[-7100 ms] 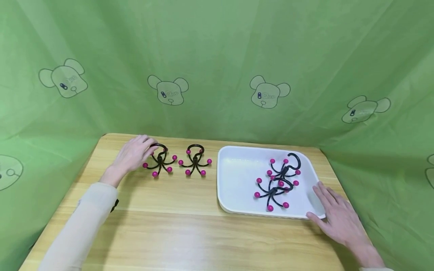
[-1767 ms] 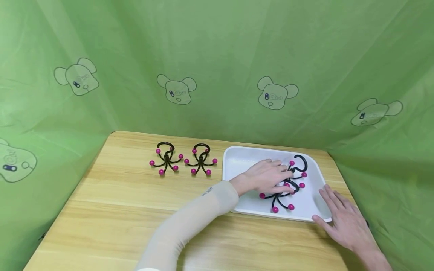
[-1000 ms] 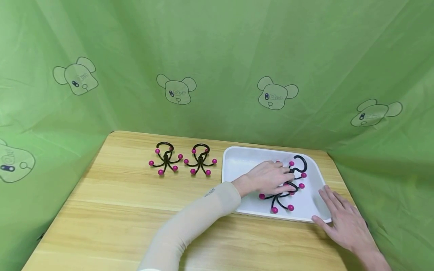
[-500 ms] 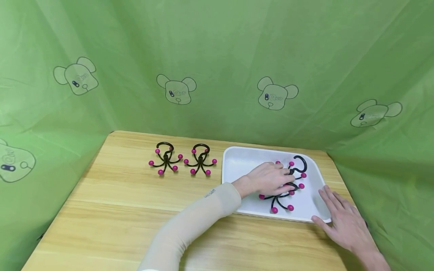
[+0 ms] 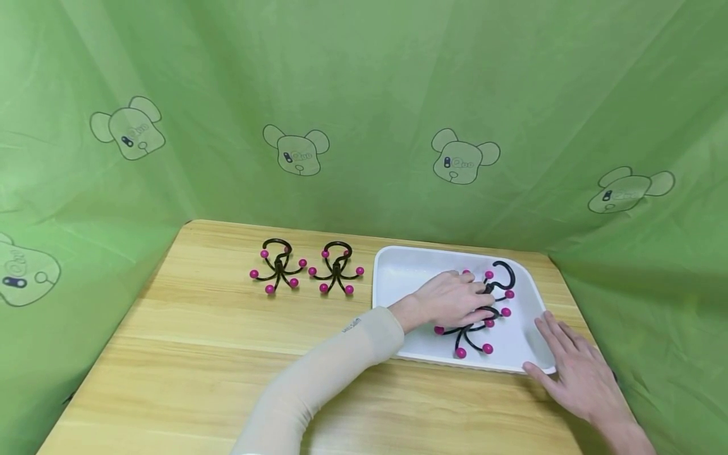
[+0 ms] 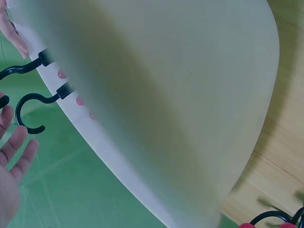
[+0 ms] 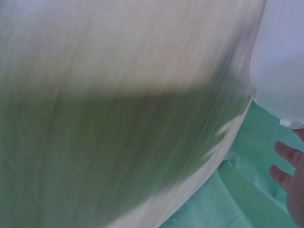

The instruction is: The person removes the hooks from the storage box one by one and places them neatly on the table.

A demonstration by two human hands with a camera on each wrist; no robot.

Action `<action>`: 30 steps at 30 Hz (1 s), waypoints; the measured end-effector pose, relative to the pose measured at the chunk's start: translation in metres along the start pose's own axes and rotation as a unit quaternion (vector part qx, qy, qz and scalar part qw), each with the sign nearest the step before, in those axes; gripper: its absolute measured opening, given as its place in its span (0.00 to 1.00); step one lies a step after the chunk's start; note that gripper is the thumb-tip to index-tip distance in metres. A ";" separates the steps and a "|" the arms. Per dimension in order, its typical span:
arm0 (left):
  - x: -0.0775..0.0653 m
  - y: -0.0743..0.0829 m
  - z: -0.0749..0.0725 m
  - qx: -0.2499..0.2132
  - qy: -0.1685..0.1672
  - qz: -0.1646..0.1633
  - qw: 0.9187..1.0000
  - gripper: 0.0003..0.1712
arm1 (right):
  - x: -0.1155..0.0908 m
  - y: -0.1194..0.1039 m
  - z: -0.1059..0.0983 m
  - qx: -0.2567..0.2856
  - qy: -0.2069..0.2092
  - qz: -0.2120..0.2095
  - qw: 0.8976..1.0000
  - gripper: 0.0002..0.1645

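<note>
Two black hook hangers with curved arms and pink ball tips lie in a white tray [image 5: 398, 347]. My left hand [image 5: 449, 298] reaches over them, thumb and fingers around the top hook of the front hanger [image 5: 465, 337]; in the left wrist view this hook's tip [image 6: 4, 101] is right at the fingertips. The rear hanger [image 5: 505, 277] is partly hidden by the same hand. My right hand [image 5: 580, 373] rests with extended fingers at the tray's right front corner. Two similar hangers, a left one [image 5: 278, 266] and a right one [image 5: 337, 268], stand on the table left of the tray.
The wooden table [image 5: 216, 366] has its far edge against a green curtain [image 5: 364, 114] printed with mouse heads. More curtain hangs at both sides. My left sleeved forearm [image 5: 324, 373] crosses the front of the table.
Over seven seconds, my left hand has gone from the leftmost hanger on the table across to the hangers in the tray. During the last second, both hands stay nearly still.
</note>
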State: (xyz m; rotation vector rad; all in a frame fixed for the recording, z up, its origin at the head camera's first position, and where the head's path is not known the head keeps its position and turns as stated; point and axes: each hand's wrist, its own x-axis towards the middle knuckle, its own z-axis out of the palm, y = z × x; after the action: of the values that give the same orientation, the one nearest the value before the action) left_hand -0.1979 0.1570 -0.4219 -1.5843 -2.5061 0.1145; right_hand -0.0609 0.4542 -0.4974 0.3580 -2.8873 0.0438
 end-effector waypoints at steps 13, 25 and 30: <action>-0.001 -0.003 -0.001 -0.002 -0.010 -0.007 1.000 0.26 | 0.000 0.001 -0.001 0.000 0.004 -0.009 1.000 0.58; -0.003 -0.006 -0.007 -0.002 -0.007 -0.012 1.000 0.26 | 0.001 0.001 0.000 -0.002 0.004 -0.010 1.000 0.58; -0.007 -0.009 -0.014 -0.005 -0.006 -0.013 1.000 0.26 | 0.001 0.001 0.000 -0.001 0.002 -0.009 1.000 0.58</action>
State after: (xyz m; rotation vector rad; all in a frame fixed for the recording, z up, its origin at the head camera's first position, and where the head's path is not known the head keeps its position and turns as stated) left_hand -0.2004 0.1466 -0.4075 -1.5593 -2.5386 0.1089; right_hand -0.0620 0.4549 -0.4969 0.3824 -2.8797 0.0399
